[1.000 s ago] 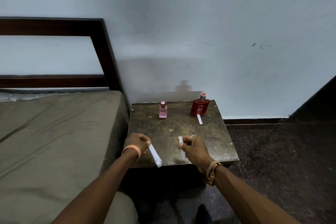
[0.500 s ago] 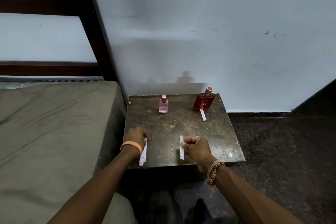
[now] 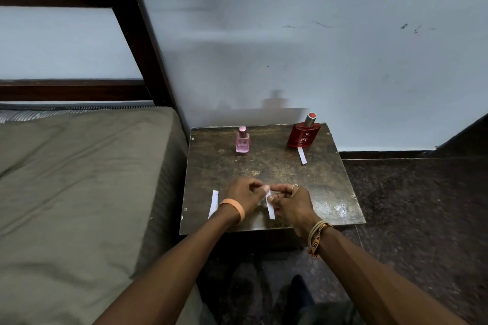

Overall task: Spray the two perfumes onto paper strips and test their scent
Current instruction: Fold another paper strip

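Note:
A small pink perfume bottle [image 3: 242,140] and a larger red perfume bottle [image 3: 303,132] stand upright at the back of a dark worn table [image 3: 280,169]. A white paper strip [image 3: 302,155] lies in front of the red bottle. Another strip [image 3: 213,203] lies flat near the table's front left edge. My left hand [image 3: 244,194] and my right hand [image 3: 290,202] meet over the front of the table. Both pinch the top of a third strip [image 3: 270,210], which hangs down between them.
A bed with an olive-grey mattress [image 3: 79,187] and a dark wooden headboard [image 3: 140,34] stands close against the table's left side. A pale wall rises right behind the bottles. Dark speckled floor [image 3: 422,219] spreads to the right.
My left hand let its strip go at the table's front left and moved right to join my right hand. Both hands now pinch the strip that my right hand held.

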`<state>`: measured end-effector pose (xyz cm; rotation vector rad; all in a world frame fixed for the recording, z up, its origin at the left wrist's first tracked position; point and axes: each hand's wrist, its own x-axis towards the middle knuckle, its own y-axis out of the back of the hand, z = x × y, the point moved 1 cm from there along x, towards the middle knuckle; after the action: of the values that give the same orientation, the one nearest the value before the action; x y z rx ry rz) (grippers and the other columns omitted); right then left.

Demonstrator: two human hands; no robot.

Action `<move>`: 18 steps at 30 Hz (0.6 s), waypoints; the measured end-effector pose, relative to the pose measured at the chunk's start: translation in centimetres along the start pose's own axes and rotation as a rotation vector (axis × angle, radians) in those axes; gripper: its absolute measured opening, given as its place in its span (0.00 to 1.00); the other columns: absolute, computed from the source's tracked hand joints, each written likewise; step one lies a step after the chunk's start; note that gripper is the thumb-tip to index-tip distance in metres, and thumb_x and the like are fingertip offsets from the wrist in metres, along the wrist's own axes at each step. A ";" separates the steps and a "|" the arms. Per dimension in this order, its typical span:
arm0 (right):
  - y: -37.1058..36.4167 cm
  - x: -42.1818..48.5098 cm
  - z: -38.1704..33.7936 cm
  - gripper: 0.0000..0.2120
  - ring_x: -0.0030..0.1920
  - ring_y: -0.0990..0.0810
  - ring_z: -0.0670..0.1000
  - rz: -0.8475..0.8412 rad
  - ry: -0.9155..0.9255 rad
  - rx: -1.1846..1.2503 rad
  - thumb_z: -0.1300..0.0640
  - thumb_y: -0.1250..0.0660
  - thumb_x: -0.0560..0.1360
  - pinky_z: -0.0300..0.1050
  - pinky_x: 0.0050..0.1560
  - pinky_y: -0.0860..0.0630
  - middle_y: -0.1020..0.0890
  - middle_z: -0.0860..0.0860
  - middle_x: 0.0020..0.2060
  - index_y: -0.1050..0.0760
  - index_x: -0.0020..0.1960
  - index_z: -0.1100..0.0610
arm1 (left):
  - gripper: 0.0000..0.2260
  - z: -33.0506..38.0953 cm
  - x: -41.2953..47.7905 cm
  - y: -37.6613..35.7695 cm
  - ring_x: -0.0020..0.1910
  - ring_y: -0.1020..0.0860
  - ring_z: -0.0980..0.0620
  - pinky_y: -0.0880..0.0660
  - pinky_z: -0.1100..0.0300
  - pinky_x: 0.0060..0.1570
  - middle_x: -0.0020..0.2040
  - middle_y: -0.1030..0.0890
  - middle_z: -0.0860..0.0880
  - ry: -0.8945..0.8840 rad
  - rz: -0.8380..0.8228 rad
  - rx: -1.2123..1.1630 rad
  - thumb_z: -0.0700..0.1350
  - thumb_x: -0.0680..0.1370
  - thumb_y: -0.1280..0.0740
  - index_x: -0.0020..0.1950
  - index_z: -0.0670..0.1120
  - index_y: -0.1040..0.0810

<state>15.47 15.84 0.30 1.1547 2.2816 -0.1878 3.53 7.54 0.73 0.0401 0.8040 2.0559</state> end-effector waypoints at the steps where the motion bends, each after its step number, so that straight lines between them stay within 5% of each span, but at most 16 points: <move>1: 0.1 0.0 -0.1 0.08 0.38 0.16 0.54 -0.005 0.007 0.000 0.67 0.26 0.73 0.51 0.41 0.18 0.15 0.59 0.39 0.20 0.52 0.62 | 0.09 0.3 0.2 -0.8 0.43 0.19 0.53 0.22 0.57 0.48 0.44 0.15 0.48 0.021 -0.011 -0.051 0.49 0.73 0.29 0.49 0.46 0.16; 5: 1.1 0.1 -0.1 0.11 0.43 0.14 0.60 0.008 0.017 -0.021 0.64 0.23 0.70 0.58 0.47 0.17 0.14 0.61 0.41 0.20 0.51 0.60 | 0.04 0.8 1.0 -2.3 0.37 0.19 0.52 0.19 0.54 0.44 0.38 0.16 0.48 0.084 0.031 -0.174 0.45 0.72 0.27 0.44 0.46 0.15; 10: 2.4 0.2 0.8 0.10 0.41 0.14 0.55 0.017 -0.031 -0.046 0.68 0.25 0.71 0.51 0.40 0.17 0.14 0.58 0.42 0.21 0.49 0.59 | 0.02 1.3 1.9 -2.9 0.32 0.21 0.51 0.19 0.54 0.40 0.35 0.17 0.46 0.143 0.042 -0.286 0.39 0.73 0.28 0.42 0.44 0.16; 13: 2.7 0.5 1.3 0.09 0.35 0.17 0.50 0.037 -0.064 -0.055 0.69 0.26 0.71 0.45 0.37 0.20 0.14 0.55 0.37 0.20 0.48 0.59 | 0.04 1.0 2.8 -3.5 0.32 0.19 0.51 0.18 0.52 0.41 0.36 0.16 0.45 0.139 0.023 -0.204 0.38 0.74 0.29 0.46 0.44 0.16; 18: 2.6 1.1 1.6 0.09 0.36 0.16 0.55 0.034 -0.094 -0.109 0.70 0.24 0.67 0.56 0.44 0.17 0.14 0.59 0.35 0.19 0.45 0.61 | 0.03 0.4 4.0 -4.3 0.39 0.17 0.47 0.19 0.52 0.45 0.39 0.15 0.47 0.072 0.032 -0.004 0.40 0.70 0.26 0.42 0.47 0.16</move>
<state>17.63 17.65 -1.32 1.1049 2.1612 -0.1012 4.46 12.45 -2.36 -0.0239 0.8484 2.0990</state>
